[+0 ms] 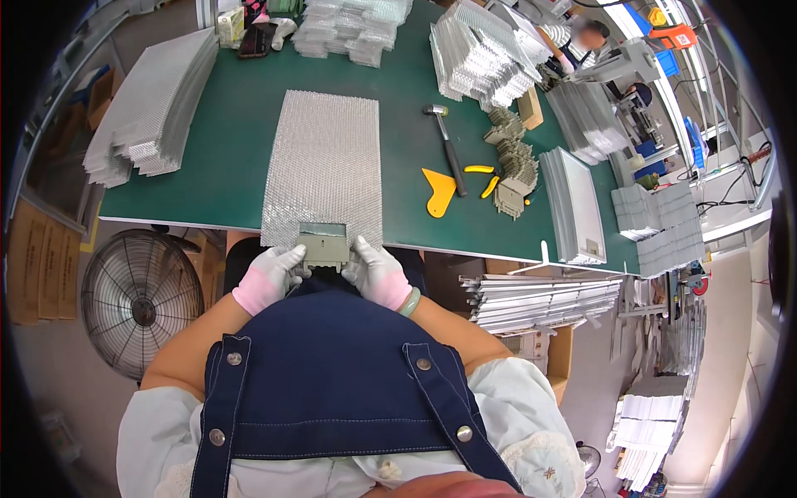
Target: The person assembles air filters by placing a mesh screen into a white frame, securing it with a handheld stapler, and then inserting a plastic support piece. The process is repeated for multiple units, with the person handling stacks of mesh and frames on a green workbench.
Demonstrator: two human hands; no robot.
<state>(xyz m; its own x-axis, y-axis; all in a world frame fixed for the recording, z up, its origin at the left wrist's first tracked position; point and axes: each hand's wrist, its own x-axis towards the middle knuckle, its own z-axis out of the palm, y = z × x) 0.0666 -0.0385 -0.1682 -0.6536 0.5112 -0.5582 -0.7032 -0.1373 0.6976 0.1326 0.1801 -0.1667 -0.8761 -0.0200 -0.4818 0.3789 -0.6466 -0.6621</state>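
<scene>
A silver mesh panel lies flat on the green table in front of me, with a rectangular notch in its near edge. At that notch sits a flat grey-green bracket-like piece with small teeth along its near side. My left hand, in a white and pink glove, closes on the piece's left end. On its right end are the closed fingers of my right hand, gloved the same way. Whether the piece is seated in the notch or only lies against it, I cannot tell.
Right of the panel lie a hammer, a yellow scraper, yellow-handled pliers and a row of grey-green pieces. Mesh panels are stacked at left and far right. A fan stands left; another person works beyond.
</scene>
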